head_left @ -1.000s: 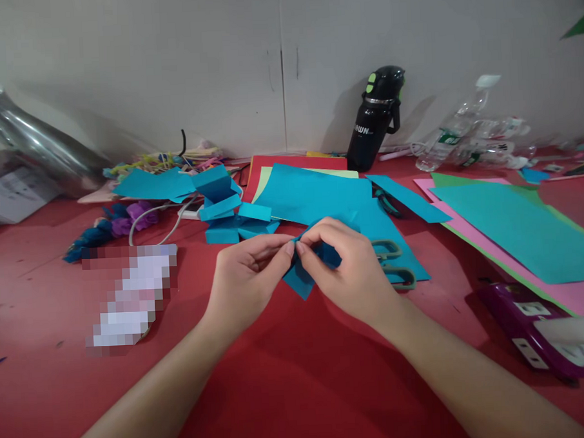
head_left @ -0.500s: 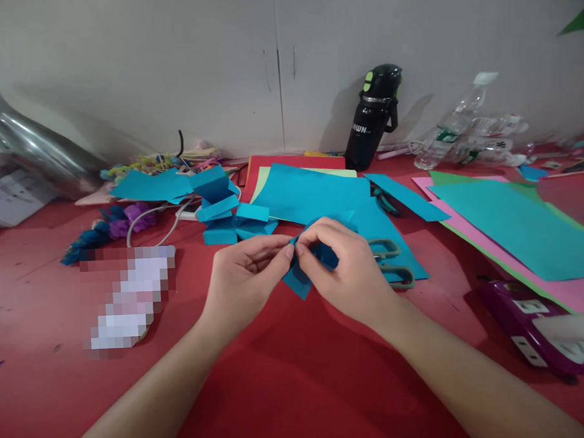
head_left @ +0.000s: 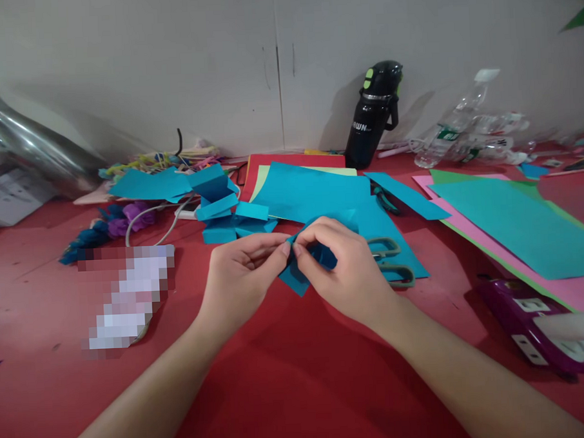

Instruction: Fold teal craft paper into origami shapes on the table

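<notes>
- Small blue paper piece [head_left: 297, 282] pinched between thumb and fingertips of both left hand [head_left: 243, 269] and right hand [head_left: 345, 258], at mid-table (its folds are partly hidden by fingers).
- Scissors [head_left: 411, 276] seen just beside the right hand, overlapping a blue sheet [head_left: 404, 246].
- Folded blue pieces [head_left: 220, 234] grouped beyond the left hand.
- Black bottle [head_left: 365, 132] placed near the wall [head_left: 193, 68].
</notes>
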Action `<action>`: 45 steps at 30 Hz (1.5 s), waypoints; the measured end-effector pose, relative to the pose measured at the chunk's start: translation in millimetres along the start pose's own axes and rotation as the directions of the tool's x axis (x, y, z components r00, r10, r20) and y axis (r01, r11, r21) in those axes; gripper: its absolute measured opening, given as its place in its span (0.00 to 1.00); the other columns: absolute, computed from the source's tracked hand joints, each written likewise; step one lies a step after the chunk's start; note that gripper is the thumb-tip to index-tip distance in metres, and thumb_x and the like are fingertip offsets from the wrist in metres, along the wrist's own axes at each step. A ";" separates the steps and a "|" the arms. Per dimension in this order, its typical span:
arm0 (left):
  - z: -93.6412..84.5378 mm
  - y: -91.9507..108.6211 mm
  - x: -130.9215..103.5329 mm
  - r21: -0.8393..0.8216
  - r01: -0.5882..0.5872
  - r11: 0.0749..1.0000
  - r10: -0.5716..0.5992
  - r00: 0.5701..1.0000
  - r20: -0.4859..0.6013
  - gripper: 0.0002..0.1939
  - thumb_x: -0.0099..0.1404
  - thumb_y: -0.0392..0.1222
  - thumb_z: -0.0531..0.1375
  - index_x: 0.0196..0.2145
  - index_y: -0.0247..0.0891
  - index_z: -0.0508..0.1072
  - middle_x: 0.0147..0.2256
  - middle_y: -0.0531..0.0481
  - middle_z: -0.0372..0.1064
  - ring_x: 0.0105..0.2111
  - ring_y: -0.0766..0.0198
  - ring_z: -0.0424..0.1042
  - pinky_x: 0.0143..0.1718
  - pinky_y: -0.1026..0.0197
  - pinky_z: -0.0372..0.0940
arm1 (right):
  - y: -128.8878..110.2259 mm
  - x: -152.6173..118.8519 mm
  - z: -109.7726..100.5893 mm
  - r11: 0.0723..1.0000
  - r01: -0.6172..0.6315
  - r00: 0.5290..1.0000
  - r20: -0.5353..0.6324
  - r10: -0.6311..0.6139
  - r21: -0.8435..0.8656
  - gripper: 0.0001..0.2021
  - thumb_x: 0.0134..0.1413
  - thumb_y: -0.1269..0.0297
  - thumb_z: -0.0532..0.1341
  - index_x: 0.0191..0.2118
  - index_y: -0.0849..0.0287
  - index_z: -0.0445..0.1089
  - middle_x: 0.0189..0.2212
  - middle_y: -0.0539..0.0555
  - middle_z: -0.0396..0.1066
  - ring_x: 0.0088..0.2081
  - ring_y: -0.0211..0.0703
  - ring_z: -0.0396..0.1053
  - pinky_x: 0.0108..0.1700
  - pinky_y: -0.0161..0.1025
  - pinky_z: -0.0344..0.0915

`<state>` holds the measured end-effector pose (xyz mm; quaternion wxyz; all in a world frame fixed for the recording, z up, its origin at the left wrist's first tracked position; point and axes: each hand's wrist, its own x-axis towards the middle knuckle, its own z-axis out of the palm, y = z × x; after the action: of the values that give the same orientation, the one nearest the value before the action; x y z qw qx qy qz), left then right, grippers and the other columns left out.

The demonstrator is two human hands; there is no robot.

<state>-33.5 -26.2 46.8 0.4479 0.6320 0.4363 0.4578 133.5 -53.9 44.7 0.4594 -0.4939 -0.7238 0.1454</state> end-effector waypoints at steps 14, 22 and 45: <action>-0.8 -1.2 -1.4 -0.017 -0.020 1.000 0.020 1.000 0.015 0.07 0.62 0.40 0.68 0.39 0.41 0.83 0.36 0.51 0.82 0.35 0.59 0.82 0.35 0.63 0.78 | -0.3 -0.7 1.5 1.000 -0.002 1.000 -0.027 0.002 0.001 0.06 0.64 0.68 0.58 0.34 0.56 0.68 0.34 0.54 0.71 0.39 0.46 0.68 0.42 0.44 0.63; -0.4 1.6 0.5 0.027 -0.007 1.000 0.008 1.000 -0.022 0.05 0.61 0.40 0.68 0.37 0.42 0.83 0.33 0.51 0.82 0.33 0.61 0.81 0.32 0.65 0.76 | 1.5 -0.9 1.3 0.997 0.010 0.999 -0.030 -0.013 -0.072 0.07 0.65 0.66 0.58 0.34 0.56 0.68 0.34 0.52 0.72 0.39 0.45 0.69 0.42 0.45 0.63; -11.8 -14.8 25.5 -0.535 0.114 0.837 -0.215 0.968 -0.131 0.10 0.55 0.39 0.72 0.34 0.35 0.80 0.28 0.51 0.75 0.27 0.70 0.74 0.36 0.65 0.73 | 33.0 5.2 11.8 0.328 -0.432 0.798 0.188 0.572 0.840 0.13 0.45 0.55 0.74 0.34 0.52 0.73 0.35 0.49 0.76 0.37 0.45 0.73 0.36 0.44 0.72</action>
<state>-41.9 3.5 39.4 0.5978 0.4008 0.3881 0.5756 142.8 -31.2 19.2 0.6217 -0.4099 -0.3307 0.5798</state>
